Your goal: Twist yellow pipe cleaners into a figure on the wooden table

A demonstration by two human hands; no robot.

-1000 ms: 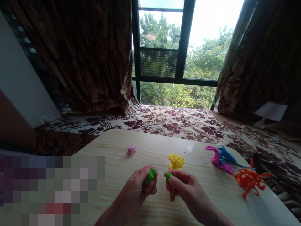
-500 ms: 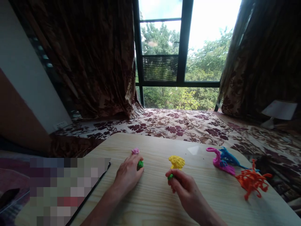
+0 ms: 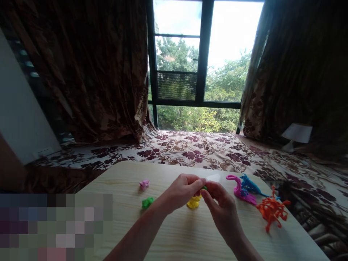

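My left hand (image 3: 181, 190) and my right hand (image 3: 219, 201) meet above the middle of a light wooden table (image 3: 190, 235). Their fingertips pinch together on a small green clay piece (image 3: 204, 187), of which only a speck shows. Just below the hands, partly hidden, lies a yellow clay lump (image 3: 193, 202). A bigger green clay lump (image 3: 147, 202) rests on the table to the left of my left wrist, with nothing touching it. A small pink clay bit (image 3: 144, 183) lies farther back on the left.
Pink (image 3: 239, 189), blue (image 3: 251, 185) and orange (image 3: 270, 209) stringy clay shapes lie near the table's right edge. Behind the table a flowered cloth (image 3: 190, 148) covers the window seat, with brown curtains on both sides of the window.
My left hand has let go of the bigger green lump, which now lies on the table, and has moved right to join my right hand on the small green piece. Both hands rose over the yellow lump.
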